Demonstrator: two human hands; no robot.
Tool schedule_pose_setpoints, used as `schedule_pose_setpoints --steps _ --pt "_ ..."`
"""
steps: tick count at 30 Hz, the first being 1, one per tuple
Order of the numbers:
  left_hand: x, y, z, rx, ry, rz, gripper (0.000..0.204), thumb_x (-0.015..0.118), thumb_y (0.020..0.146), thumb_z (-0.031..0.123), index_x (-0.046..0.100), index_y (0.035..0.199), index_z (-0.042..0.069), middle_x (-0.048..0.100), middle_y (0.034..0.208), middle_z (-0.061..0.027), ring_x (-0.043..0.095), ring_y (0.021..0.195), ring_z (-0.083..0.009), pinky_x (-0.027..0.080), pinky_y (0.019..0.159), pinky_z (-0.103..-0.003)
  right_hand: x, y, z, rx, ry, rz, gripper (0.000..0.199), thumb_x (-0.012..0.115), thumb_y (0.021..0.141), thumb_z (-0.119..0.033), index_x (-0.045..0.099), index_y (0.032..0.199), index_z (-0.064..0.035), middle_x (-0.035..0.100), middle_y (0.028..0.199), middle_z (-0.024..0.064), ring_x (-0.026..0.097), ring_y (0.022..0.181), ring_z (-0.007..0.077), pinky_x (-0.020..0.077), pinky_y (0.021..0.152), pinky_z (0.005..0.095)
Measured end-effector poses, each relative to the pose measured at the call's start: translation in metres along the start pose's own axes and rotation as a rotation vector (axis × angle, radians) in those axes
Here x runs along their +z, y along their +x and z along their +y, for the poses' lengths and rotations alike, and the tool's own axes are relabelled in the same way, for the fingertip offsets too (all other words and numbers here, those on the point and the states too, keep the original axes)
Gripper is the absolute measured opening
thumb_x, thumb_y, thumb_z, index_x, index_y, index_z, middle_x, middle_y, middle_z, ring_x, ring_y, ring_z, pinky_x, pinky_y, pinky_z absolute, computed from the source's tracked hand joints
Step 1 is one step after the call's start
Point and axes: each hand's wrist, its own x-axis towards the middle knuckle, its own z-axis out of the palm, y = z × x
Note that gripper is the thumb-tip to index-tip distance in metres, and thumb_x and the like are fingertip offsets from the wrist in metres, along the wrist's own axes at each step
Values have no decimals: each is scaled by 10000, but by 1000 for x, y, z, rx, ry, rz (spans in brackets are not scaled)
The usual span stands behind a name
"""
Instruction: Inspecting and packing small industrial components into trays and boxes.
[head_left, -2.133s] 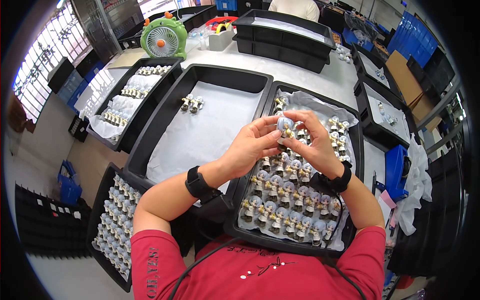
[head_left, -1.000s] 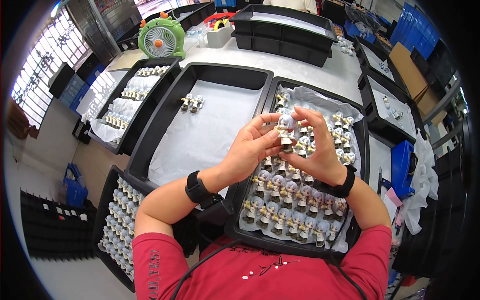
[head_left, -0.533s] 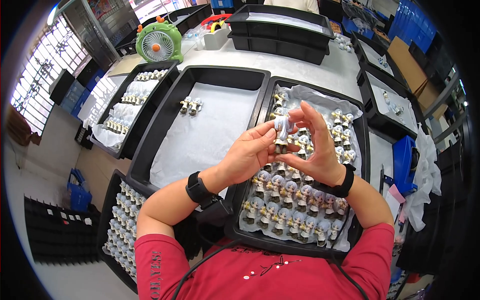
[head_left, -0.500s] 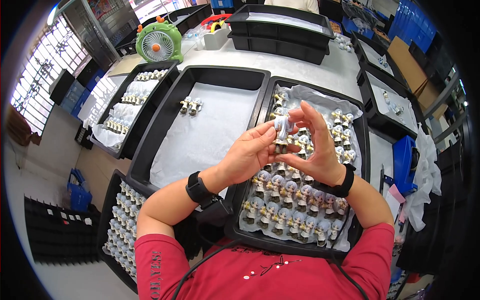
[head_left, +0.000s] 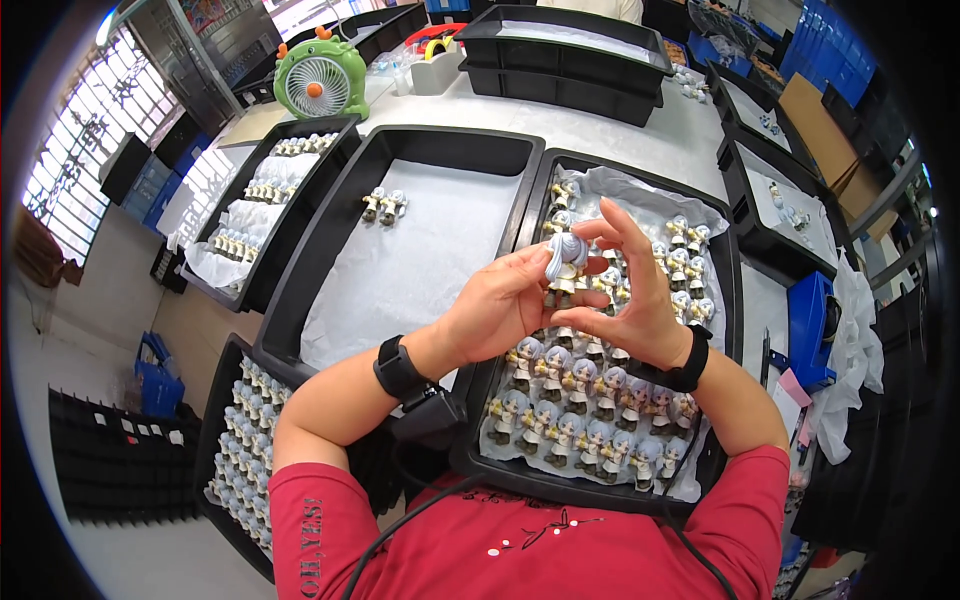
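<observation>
A small figurine (head_left: pixel 565 268) with pale blue-grey hair, a white outfit and dark boots is held upright, its back toward me. My left hand (head_left: pixel 500 300) pinches it from the left between thumb and fingers. My right hand (head_left: pixel 640 300) curves around its right side, thumb by the boots and fingertips at the head and behind the body; exact contact is partly hidden. Below my hands, a black tray (head_left: pixel 735 300) lined with white sheet holds rows of similar figurines (head_left: pixel 565 437). In the black tray (head_left: pixel 400 140) to its left, two figurines (head_left: pixel 384 206) stand near the far left.
More figurines fill a tray (head_left: pixel 240 440) at lower left and a tray (head_left: pixel 285 160) at far left. A green fan (head_left: pixel 320 78) stands behind. Stacked black trays (head_left: pixel 565 85) sit at the back; trays (head_left: pixel 775 210) and a blue bin (head_left: pixel 812 325) are at right.
The figurine has been turned between my fingers, so its hair and back now show more fully. Both hands stay in nearly the same place.
</observation>
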Motion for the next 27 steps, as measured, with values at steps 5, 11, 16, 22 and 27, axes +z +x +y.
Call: schedule_pose_setpoints --steps 5,11,16,22,27 --pt "-3 1 -1 2 -12 5 459 297 986 321 322 1338 27 483 1246 -136 537 1098 -275 461 912 -377 2 1 2 -21 43 40 811 849 574 -190 424 1256 -84 522 1146 112 514 1045 247 446 874 345" --pt "-7 0 5 59 70 60 396 497 932 234 395 1251 22 554 1094 -108 581 1025 -228 489 845 -325 -7 8 -1 -86 -86 -28 332 809 596 -175 654 885 -122 533 1145 92 489 1079 292 404 906 399" --pt "-54 19 71 230 898 432 316 595 873 191 527 1123 10 615 966 -60 640 812 -166 516 706 -253 -15 9 3 76 -87 58 338 753 704 -200 629 996 -83 536 1156 95 513 1067 249 415 891 346" --pt "-170 13 121 -124 1733 964 314 681 749 243 647 962 15 657 855 -116 653 779 -182 507 689 -298 -21 13 23 96 -184 144 252 705 740 -125 636 975 -67 555 1119 100 547 1020 238 428 864 335" --pt "-192 13 108 -337 1944 1027 291 676 741 240 658 952 41 660 875 -128 639 855 -264 491 758 -362 -25 17 31 204 -152 204 199 671 768 -123 638 951 -53 574 1081 88 554 1008 227 423 864 318"
